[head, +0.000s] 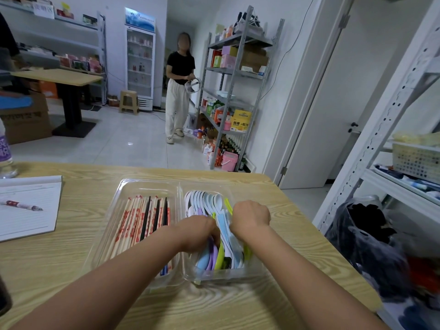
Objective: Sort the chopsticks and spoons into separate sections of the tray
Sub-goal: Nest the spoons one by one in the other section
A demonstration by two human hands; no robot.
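Both hands, left hand (202, 231) and right hand (250, 216), curl into the spoons (209, 201) in the tray (147, 184)'s right section; their exact grip is hidden. Chopsticks (140, 220) lie in the left section. The sorting looks nearly finished; next, I think, the spoons need straightening.

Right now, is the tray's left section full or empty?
Full: the left section holds chopsticks lying side by side across its width.

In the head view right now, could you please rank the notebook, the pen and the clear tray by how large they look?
1. clear tray, largest, though nearest the camera.
2. notebook, cut by the left edge.
3. pen, smallest, lying on the notebook.
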